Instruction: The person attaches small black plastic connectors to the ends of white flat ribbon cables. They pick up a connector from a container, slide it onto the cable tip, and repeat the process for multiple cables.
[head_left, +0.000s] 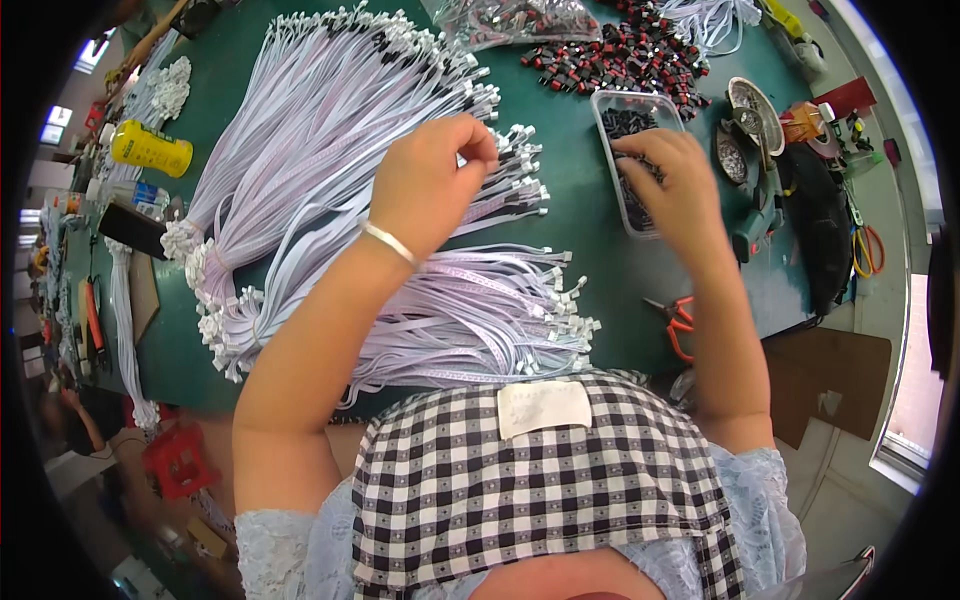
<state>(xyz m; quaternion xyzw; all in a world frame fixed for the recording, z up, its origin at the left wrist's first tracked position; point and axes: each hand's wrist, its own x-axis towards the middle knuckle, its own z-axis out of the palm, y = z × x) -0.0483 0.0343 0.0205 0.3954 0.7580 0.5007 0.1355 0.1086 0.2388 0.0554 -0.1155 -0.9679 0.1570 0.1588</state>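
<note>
My left hand (pixel 428 185) is over the wide fan of flat white ribbon cables (pixel 300 130), beside their white end connectors (pixel 520 165). Its thumb and forefinger curl together; whatever may be between the fingertips is hidden. To the right, my right hand (pixel 678 195) reaches over a clear plastic box (pixel 640 232) of small black pieces (pixel 628 122). Its thumb and forefinger stand a little apart above the pieces. A second bundle of ribbon cables (pixel 470 320) lies between my forearms, connectors pointing right.
Behind the box spreads a heap of small red and black parts (pixel 640 55) next to a clear bag (pixel 520 22). Orange-handled scissors (pixel 680 325) lie by my right forearm. Round metal dishes (pixel 755 110) stand at right. A yellow bottle (pixel 150 148) and a dark phone-like slab (pixel 132 228) are at left.
</note>
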